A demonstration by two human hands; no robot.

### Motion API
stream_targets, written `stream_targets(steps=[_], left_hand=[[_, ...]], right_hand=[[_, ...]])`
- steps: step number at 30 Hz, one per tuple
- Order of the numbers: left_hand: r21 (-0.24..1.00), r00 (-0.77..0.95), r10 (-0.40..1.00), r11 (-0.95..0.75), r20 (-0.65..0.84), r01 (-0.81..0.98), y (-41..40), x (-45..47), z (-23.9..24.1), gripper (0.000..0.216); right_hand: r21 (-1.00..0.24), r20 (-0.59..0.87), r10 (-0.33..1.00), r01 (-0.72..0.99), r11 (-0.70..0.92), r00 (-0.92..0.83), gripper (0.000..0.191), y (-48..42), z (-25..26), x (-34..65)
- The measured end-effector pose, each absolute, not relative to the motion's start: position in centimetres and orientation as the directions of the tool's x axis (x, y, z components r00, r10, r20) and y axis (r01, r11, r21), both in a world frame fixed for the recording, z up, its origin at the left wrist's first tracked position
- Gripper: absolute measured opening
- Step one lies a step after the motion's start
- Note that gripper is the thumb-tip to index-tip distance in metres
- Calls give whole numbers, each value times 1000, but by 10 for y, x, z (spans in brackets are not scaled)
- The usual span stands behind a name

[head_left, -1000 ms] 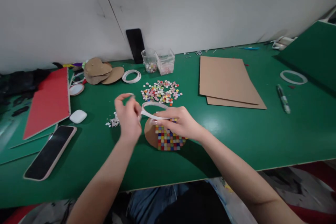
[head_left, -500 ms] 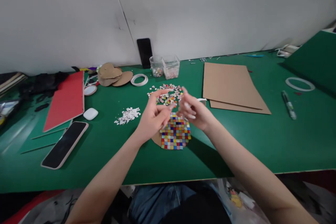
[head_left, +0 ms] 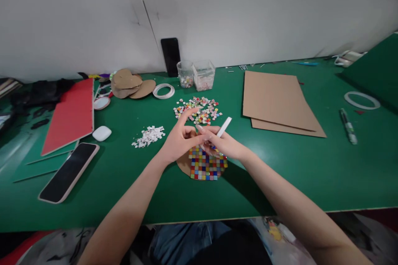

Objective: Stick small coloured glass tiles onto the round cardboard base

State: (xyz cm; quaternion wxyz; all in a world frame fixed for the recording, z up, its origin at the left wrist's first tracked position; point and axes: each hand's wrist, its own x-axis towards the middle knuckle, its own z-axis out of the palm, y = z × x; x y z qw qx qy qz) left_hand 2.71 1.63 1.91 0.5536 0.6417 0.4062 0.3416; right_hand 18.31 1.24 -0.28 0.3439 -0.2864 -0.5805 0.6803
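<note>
My left hand (head_left: pixel 178 138) is above the mosaic, its index finger stretched forward. The thumb and curled fingers meet the fingertips of my right hand; whatever lies between them is too small to make out. My right hand (head_left: pixel 222 143) is closed, and a flat white stick (head_left: pixel 225 126) sticks up from between its thumb and fingers. Beneath both hands lies a round cardboard disc (head_left: pixel 183 165) largely covered by rows of colourful square mosaic tiles (head_left: pixel 205 167). The hands hide the disc's far part. Just beyond them is a pile of loose coloured tiles (head_left: pixel 213 109).
White paper bits (head_left: pixel 149 136) lie left of the disc. Further left are a phone (head_left: pixel 69 172), a white case (head_left: pixel 102 133) and a red board (head_left: pixel 71 116). Behind stand clear tile cups (head_left: pixel 203 76) and a tape roll (head_left: pixel 163 91). Cardboard sheets (head_left: pixel 273 99) and a marker (head_left: pixel 348 126) lie right.
My right hand has moved down and left to meet my left hand. The white stick now points up and right, more visible. The camera view has shifted slightly.
</note>
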Motion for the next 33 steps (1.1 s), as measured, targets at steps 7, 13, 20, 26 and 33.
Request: stream_targets(steps=[7, 13, 20, 26, 33], left_hand=[[906, 278, 940, -283, 196, 316, 6, 22, 0, 21], [502, 553, 764, -640, 332, 582, 7, 20, -6, 11], [373, 688, 681, -723, 251, 581, 11, 18, -4, 6], [308, 667, 694, -719, 271, 623, 15, 16, -5, 12], [335, 661, 703, -709, 262, 621, 14, 17, -7, 16]], right_hand=[[-992, 90, 893, -120, 41, -440, 38, 5, -8, 177], [-991, 49, 948, -131, 8, -313, 41, 4, -14, 174], [-998, 63, 944, -2, 66, -325, 37, 4, -15, 175], [-980, 100, 939, 130, 150, -329, 35, 5, -12, 174], [-929, 135, 956, 301, 214, -262, 35, 5, -10, 174]])
